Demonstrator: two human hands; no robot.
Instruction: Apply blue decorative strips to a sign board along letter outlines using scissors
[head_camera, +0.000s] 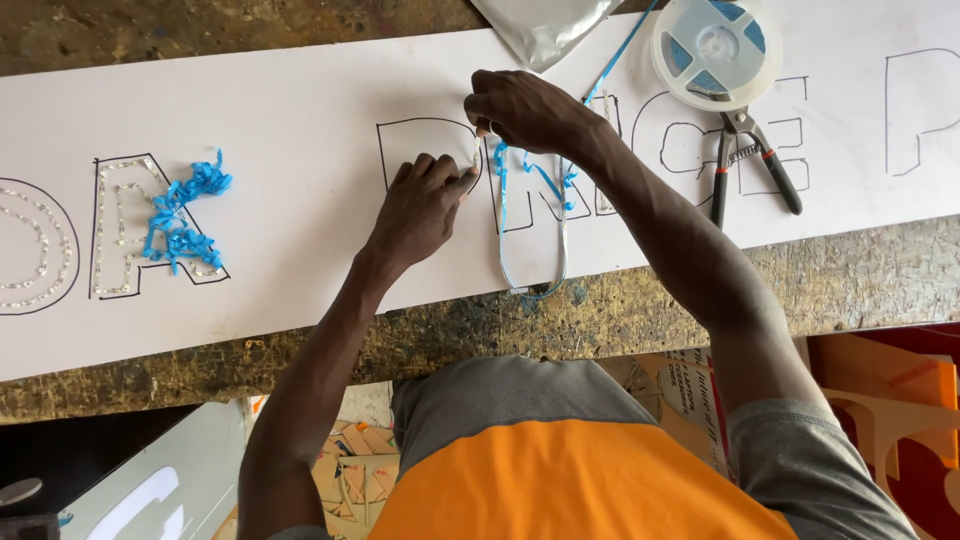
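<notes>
Roughly a third of the lettering looks filled, judging by how the white board lies across the rough workbench. Toward the board's left end, two outlined letters already carry rows of small pale modules, with a heap of peeled blue backing tape lying on one of them. Near the middle, the left hand presses flat on the outlined letter in hand, fingers together, while the right hand pinches the end of the thin LED strip just above it — the strip loops down toward the board's near edge and runs back up to the reel at the far edge. Beside the reel lie pliers. The outlines toward the right end remain bare — most of the filling appears left.
</notes>
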